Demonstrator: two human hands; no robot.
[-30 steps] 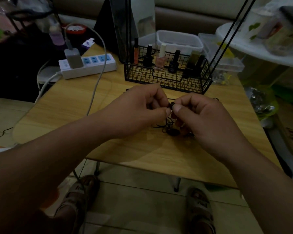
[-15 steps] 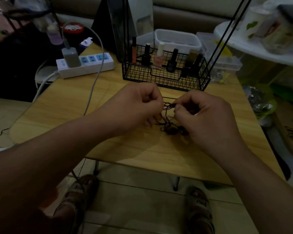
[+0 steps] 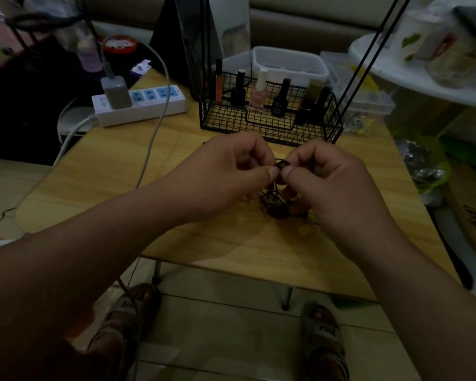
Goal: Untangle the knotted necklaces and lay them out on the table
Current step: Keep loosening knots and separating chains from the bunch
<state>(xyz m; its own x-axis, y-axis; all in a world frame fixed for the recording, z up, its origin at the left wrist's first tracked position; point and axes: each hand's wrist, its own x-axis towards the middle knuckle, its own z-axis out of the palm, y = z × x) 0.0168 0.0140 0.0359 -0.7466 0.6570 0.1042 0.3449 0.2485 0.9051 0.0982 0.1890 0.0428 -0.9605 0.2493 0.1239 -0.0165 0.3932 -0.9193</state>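
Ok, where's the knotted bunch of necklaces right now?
Head view, centre: the necklaces hang between the left hand and right hand, which pinch them, over the table, in front of the wire basket.

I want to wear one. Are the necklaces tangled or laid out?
Tangled. The left hand and right hand pinch a knot in the necklaces; the rest lies bunched on the table.

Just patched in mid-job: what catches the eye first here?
The left hand and right hand meet above the middle of the table, pinching a loop of the knotted necklaces, the rest clumped beneath. Behind them stands a black wire basket of nail polish bottles, a power strip to its left.
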